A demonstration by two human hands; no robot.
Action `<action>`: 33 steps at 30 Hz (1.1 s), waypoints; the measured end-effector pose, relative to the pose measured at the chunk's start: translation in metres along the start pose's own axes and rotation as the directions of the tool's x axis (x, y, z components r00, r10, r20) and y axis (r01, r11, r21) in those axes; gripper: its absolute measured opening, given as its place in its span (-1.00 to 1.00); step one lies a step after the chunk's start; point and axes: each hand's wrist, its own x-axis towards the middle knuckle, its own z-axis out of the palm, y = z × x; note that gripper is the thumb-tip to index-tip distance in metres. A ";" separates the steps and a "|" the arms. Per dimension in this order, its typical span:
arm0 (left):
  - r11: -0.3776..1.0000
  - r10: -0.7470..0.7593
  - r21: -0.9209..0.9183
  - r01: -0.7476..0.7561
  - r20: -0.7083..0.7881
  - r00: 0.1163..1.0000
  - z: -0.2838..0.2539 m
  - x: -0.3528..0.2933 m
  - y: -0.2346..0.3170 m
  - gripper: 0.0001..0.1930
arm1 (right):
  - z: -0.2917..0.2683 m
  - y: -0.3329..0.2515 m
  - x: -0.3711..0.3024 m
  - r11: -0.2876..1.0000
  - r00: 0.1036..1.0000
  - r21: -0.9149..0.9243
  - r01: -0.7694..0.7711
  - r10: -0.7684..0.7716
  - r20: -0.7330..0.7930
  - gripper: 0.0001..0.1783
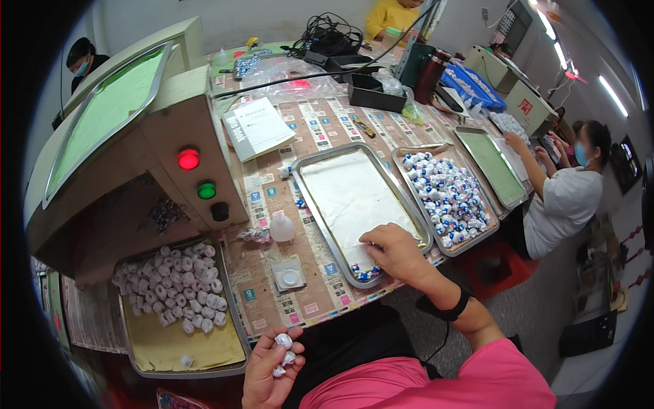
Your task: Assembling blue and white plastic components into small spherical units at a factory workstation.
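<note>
My left hand (267, 375), palm up near the table's front edge, has its fingers curled round a few small white round pieces (283, 341). Over the near part of a metal tray (315, 206) lined with white paper, my right hand (395, 251) is closed with its fingertips down. Whatever its fingers pinch is hidden. Several small blue-and-white pieces (365, 273) lie in that tray's near end, just below the hand. Another tray (126, 320), at the left, bears a heap of similar white round pieces (178, 279).
A beige machine (184, 116) with red and green lights stands at the left. Rightward is a tray full of blue-and-white pieces (449, 194), then a green-lined tray (492, 163). A small plastic bottle (281, 227) and a notebook (259, 129) rest nearby. A person (562, 198) sits at the right.
</note>
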 end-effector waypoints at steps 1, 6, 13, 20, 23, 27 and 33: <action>1.000 -0.005 -0.015 0.005 0.027 1.000 -0.003 0.000 0.001 -0.67 | -0.001 -0.004 0.001 1.000 1.000 0.003 0.009 -0.009 0.007 -0.82; 0.999 0.030 -0.037 -0.034 -0.099 0.995 -0.001 0.001 0.001 -0.63 | -0.004 -0.017 -0.003 0.662 0.964 0.709 -0.244 0.247 0.101 -0.83; 0.990 0.032 -0.137 -0.037 -0.035 0.999 -0.001 0.007 0.002 -0.64 | -0.018 -0.063 -0.003 0.261 0.868 0.828 -0.496 0.161 0.469 -0.78; 0.984 0.063 -0.171 -0.058 0.028 0.998 -0.004 0.006 0.001 -0.63 | -0.006 -0.089 -0.002 0.247 0.832 0.804 -0.541 0.016 0.555 -0.66; 0.980 0.031 -0.198 -0.024 0.035 0.999 -0.005 0.002 0.005 -0.63 | -0.001 -0.095 0.004 0.291 0.812 0.769 -0.569 0.048 0.582 -0.69; 0.974 0.045 -0.226 -0.033 0.048 0.998 -0.005 0.001 0.006 -0.64 | 0.009 -0.096 0.008 0.439 0.882 0.788 -0.430 0.018 0.471 -0.74; 0.976 0.080 -0.204 -0.070 0.039 0.996 -0.011 -0.001 0.001 -0.70 | 0.017 -0.111 0.019 0.789 0.975 0.599 -0.134 -0.005 0.224 -0.81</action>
